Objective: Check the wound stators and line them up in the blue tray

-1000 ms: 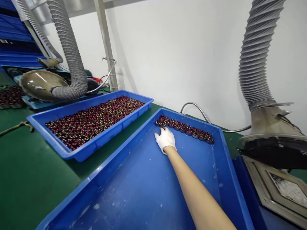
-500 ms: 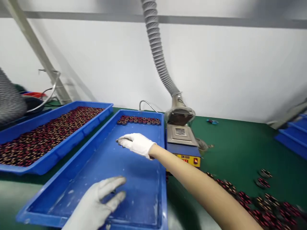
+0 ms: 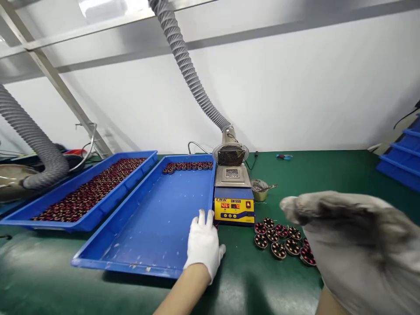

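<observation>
At edge of blue tray (image 3: 154,214): left hand (image 3: 204,244) (machine (image 3: 233,194) reads "CM 558").

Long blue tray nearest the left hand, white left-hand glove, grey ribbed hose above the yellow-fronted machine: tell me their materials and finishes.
The long blue tray: probably moulded plastic, smooth but scuffed, by its continuous rim and pale marks. The white glove: likely fabric, matt; snug, showing no gloss. The grey ribbed hose: perhaps plastic or coated fabric, dull; its ridged, curving wall fits either.
</observation>
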The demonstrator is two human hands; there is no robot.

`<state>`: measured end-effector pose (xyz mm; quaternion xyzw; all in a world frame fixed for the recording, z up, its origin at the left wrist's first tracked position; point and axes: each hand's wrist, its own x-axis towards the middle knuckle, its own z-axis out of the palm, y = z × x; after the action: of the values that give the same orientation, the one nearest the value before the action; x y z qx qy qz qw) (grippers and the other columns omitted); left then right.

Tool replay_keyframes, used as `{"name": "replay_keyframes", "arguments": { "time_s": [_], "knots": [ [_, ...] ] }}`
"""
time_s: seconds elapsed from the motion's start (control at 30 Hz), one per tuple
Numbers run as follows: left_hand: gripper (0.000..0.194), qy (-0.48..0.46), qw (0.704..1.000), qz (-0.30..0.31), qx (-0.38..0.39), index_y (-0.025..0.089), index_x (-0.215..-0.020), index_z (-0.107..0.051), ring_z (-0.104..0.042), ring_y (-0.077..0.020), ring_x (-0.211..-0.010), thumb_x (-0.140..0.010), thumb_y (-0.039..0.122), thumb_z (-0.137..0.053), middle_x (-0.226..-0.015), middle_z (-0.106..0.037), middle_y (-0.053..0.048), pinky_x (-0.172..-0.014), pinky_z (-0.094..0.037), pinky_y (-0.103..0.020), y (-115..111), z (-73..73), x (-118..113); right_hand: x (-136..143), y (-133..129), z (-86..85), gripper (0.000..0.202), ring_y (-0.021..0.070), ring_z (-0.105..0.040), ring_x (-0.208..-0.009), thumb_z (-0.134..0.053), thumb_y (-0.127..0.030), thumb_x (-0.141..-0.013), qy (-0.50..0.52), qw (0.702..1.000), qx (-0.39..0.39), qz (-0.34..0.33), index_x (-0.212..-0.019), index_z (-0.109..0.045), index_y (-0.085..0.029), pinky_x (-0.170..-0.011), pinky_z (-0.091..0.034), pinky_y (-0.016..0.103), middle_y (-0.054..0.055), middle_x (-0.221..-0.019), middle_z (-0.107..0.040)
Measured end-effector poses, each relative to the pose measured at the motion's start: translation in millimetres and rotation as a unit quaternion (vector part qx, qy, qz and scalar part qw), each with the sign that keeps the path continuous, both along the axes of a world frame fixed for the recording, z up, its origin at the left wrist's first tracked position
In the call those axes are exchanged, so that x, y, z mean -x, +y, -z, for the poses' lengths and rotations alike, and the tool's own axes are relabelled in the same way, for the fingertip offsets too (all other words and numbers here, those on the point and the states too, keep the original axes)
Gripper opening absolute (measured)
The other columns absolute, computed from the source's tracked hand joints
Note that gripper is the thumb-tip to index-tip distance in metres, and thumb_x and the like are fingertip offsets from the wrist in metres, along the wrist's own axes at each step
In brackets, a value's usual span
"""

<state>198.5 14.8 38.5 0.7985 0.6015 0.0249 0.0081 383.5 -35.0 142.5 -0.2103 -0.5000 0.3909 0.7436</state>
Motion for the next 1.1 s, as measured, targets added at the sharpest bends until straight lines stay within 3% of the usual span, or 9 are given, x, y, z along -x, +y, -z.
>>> {"name": "replay_keyframes", "arguments": {
  "time_s": [0.13,0.3,0.43,0.53,0.63,0.77,0.83,0.97,1.1],
  "knots": [
    [0.041,0.06,0.998,-0.013,0.026,0.002,-0.1,-0.069,-0.029,-0.0487,-0.128,-0.067,0.027,-0.071,-0.141,-0.035,-0.026,-0.103,-0.029,-0.057,9,1.4,-8,-3,5,-0.8,0.016,0.0152,-0.071,-0.077,-0.062,-0.036,-0.082,-0.048,0.999,-0.007,-0.011,-0.089,-0.074,-0.029,-0.077,-0.057,0.019,-0.004,-0.085,-0.076],
    [0.026,0.073,0.993,0.077,0.053,0.017,-0.086,-0.075,-0.031,-0.0462,-0.129,-0.062,0.028,-0.076,-0.131,-0.053,-0.017,-0.104,-0.027,-0.06,-2,10.4,-13,-5,6,-0.3,0.016,0.0226,-0.072,-0.074,-0.066,-0.039,-0.078,-0.039,0.999,0.027,-0.013,-0.087,-0.075,-0.03,-0.071,-0.06,0.027,0.003,-0.082,-0.076],
    [0.017,0.049,0.99,0.126,0.04,0.018,-0.08,-0.075,-0.037,-0.0411,-0.127,-0.065,0.024,-0.075,-0.124,-0.06,-0.015,-0.106,-0.027,-0.058,-9,22.9,-15,2,16,2.0,0.02,0.028,-0.071,-0.073,-0.068,-0.046,-0.073,-0.082,0.992,0.084,-0.05,-0.078,-0.076,-0.029,-0.07,-0.06,0.038,0.008,-0.078,-0.075],
    [0.025,0.007,0.991,0.132,0.026,0.022,-0.076,-0.072,-0.043,-0.0412,-0.123,-0.055,0.033,-0.081,-0.119,-0.064,-0.008,-0.099,-0.038,-0.057,-5,3.0,-7,5,34,11.8,0.019,0.0265,-0.07,-0.077,-0.067,-0.043,-0.074,-0.146,0.986,0.072,-0.03,-0.08,-0.075,-0.027,-0.074,-0.059,0.039,0.008,-0.084,-0.074],
    [0.019,-0.112,0.984,0.094,-0.102,0.023,-0.079,-0.067,-0.037,-0.038,-0.129,-0.062,0.022,-0.075,-0.132,-0.055,-0.007,-0.097,-0.041,-0.057,1,-41.5,5,7,52,19.4,0.029,0.0251,-0.066,-0.092,-0.065,-0.044,-0.076,-0.198,0.973,0.117,0.015,-0.098,-0.071,-0.026,-0.088,-0.052,0.04,0.008,-0.101,-0.071],
    [0.021,-0.286,0.919,0.134,-0.235,0.022,-0.08,-0.06,-0.037,-0.037,-0.129,-0.064,0.011,-0.067,-0.136,-0.049,-0.012,-0.094,-0.042,-0.061,5,-81.3,13,22,59,20.0,0.04,0.026,-0.059,-0.11,-0.062,-0.051,-0.077,-0.208,0.96,0.137,-0.123,-0.108,-0.066,-0.025,-0.095,-0.047,0.038,0.009,-0.111,-0.068],
    [0.026,-0.349,0.896,0.14,-0.238,0.023,-0.086,-0.058,-0.045,-0.0326,-0.124,-0.064,0.009,-0.062,-0.135,-0.049,-0.012,-0.094,-0.046,-0.054,9,-80.8,8,34,61,23.9,0.041,0.0266,-0.061,-0.106,-0.066,-0.055,-0.072,-0.128,0.971,0.136,-0.148,-0.1,-0.069,-0.025,-0.092,-0.05,0.037,0.009,-0.107,-0.07],
    [0.048,-0.374,0.857,0.125,-0.331,0.026,-0.112,-0.049,-0.057,-0.0257,-0.111,-0.066,0.01,-0.053,-0.125,-0.058,-0.01,-0.088,-0.052,-0.043,18,-62.6,-5,56,72,38.4,0.042,0.0245,-0.067,-0.095,-0.078,-0.051,-0.059,0.039,0.983,0.159,-0.088,-0.092,-0.071,-0.026,-0.086,-0.052,0.035,0.008,-0.099,-0.073],
    [0.046,-0.298,0.842,0.167,-0.417,0.027,-0.115,-0.047,-0.065,-0.0233,-0.094,-0.072,0.014,-0.055,-0.107,-0.067,-0.008,-0.075,-0.055,-0.035,23,-57.5,5,61,73,39.2,0.039,0.0233,-0.067,-0.088,-0.078,-0.052,-0.057,0.016,0.983,0.162,-0.082,-0.085,-0.072,-0.026,-0.079,-0.054,0.031,0.007,-0.09,-0.074]
  ]
}}
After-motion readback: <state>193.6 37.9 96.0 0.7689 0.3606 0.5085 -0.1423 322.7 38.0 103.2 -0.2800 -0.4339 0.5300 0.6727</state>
